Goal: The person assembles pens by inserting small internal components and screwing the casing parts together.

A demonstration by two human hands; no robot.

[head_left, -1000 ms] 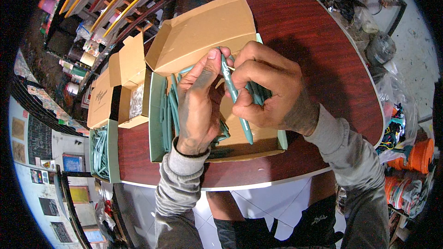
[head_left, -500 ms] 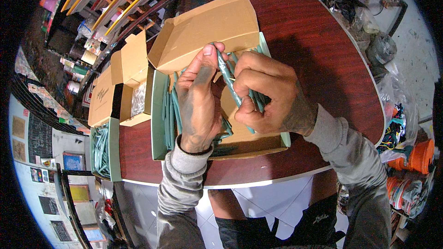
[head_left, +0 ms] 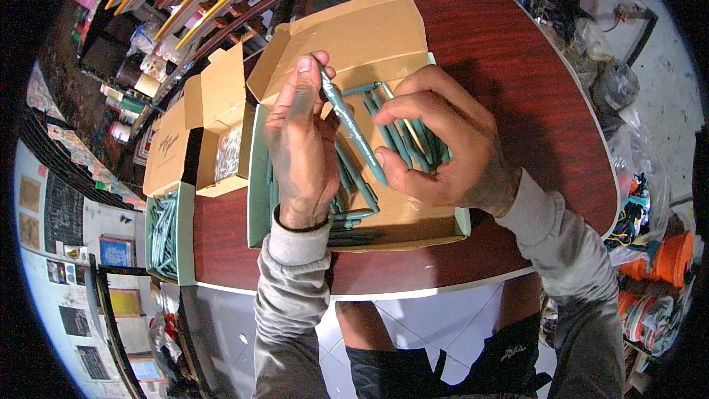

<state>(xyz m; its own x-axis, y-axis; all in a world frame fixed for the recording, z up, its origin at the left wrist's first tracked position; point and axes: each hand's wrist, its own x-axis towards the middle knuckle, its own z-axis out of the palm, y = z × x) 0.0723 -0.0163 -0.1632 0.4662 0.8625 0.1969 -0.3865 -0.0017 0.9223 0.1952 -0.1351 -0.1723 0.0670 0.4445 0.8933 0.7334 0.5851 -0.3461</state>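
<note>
A slim dark-green pen (head_left: 348, 122) with white printing slants down to the right in front of me. My left hand (head_left: 301, 140) is closed on it, thumb and fingers pinching its upper end. Beside the lower end is my right hand (head_left: 447, 144), thumb and index finger spread apart in a C shape; the thumb tip is very near the pen, and I cannot tell if they touch. Beneath both hands stands an open cardboard box (head_left: 421, 230) with pale green sides. Several similar green pens (head_left: 357, 177) lie loose in it, partly hidden by my hands.
Left of the box, a smaller open carton (head_left: 214, 186) holds clear plastic pieces. Another box (head_left: 186, 244), full of green pens, sits at the left edge of the dark red table (head_left: 517, 103). Orange spools (head_left: 668, 258) stand beyond the table's right side.
My right fingers have come off the pen and spread. The pen, glossy before, now looks matte with its printing showing. My left hand has shifted slightly left and up.
</note>
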